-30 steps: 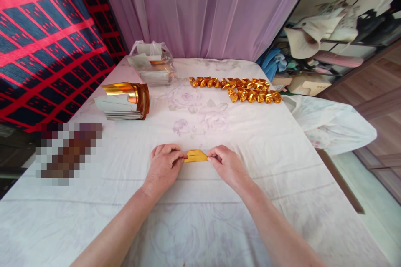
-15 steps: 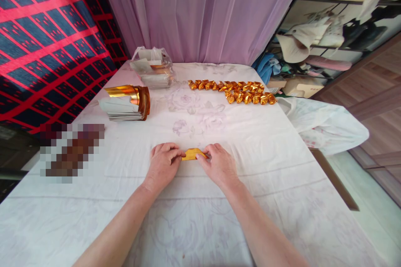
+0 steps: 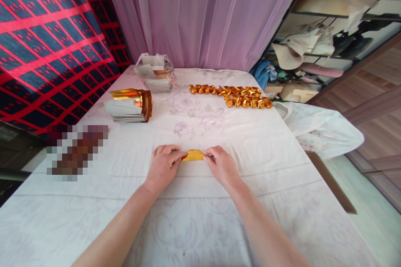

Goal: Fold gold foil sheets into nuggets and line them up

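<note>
A small strip of folded gold paper (image 3: 193,155) lies low over the tablecloth, between my two hands. My left hand (image 3: 164,160) pinches its left end, thumb and fingertips pressed together there. At the other end, the fingertips of my right hand (image 3: 222,163) are closed on the right tip. The paper's upper edge rises to a flat top with slanted sides. Beyond my hands, rows of folded gold foil pieces (image 3: 230,91) stand on the table. The fingertips cover both ends of the strip.
A stack of gold-and-white paper sheets (image 3: 130,106) stands at the left, with a clear plastic bag (image 3: 155,73) of more paper behind it. A blurred patch (image 3: 77,152) covers something at the left edge. A white plastic bag (image 3: 328,127) hangs by the right edge of the table (image 3: 275,200).
My right fingers have shifted right, from over the strip's right part to its very tip, so more gold paper shows. My left hand keeps its hold. The view has tilted slightly.
</note>
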The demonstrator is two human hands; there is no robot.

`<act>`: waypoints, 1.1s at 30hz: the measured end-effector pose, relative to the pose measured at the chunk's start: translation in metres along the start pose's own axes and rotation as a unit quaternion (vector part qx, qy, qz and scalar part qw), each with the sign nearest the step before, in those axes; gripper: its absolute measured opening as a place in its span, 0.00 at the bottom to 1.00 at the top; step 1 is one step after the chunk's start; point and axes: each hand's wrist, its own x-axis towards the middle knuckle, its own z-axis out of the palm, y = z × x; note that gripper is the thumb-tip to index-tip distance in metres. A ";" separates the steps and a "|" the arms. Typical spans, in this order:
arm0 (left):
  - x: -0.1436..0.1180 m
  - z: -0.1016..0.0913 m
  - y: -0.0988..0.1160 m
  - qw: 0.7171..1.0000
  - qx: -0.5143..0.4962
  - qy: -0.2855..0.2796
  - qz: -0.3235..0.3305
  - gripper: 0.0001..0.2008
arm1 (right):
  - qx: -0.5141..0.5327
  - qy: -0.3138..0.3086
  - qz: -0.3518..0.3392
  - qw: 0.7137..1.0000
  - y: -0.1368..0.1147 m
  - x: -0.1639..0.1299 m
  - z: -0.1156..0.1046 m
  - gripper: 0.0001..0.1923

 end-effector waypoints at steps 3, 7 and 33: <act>-0.003 -0.002 0.002 0.999 0.038 -0.005 0.027 0.19 | -0.032 -0.003 -0.019 0.999 -0.003 -0.002 0.001 0.14; -0.004 -0.004 0.007 0.997 0.070 -0.014 0.030 0.20 | -0.065 -0.010 -0.033 0.997 -0.006 -0.003 0.000 0.17; 0.002 -0.009 0.018 0.985 0.161 -0.059 0.029 0.24 | -0.143 0.010 -0.228 0.963 0.026 -0.014 -0.009 0.16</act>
